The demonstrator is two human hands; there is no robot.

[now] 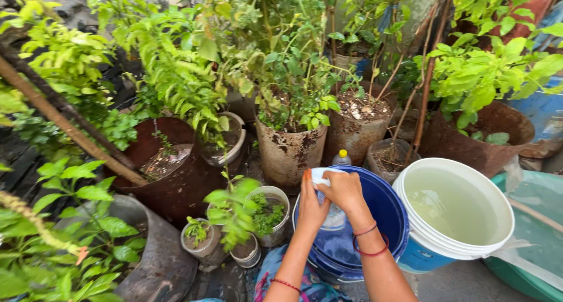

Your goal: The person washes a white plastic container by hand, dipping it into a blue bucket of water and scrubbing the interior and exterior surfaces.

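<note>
crowding a paved garden corner, rusty potted plants [291, 149] ring a round blue plastic bucket [384, 211]; both the left hand [311, 205] and right hand [343, 190] are closed round what seems a clear plastic bottle [333, 217].

Both hands, left [311, 205] & right [345, 190], meet on a bottle [331, 211] over the tub [387, 211] at near centre. Bucket w/ water [454, 205] touches tub's right side; small bottle [342, 157] just behind tub; little pots [267, 211] just left. Big planters [290, 152] stand farther back, w/ a basin [536, 220] at far right.

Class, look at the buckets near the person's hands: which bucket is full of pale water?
The white bucket, right of the blue bucket; its pale water nearly reaches the rim.
</note>
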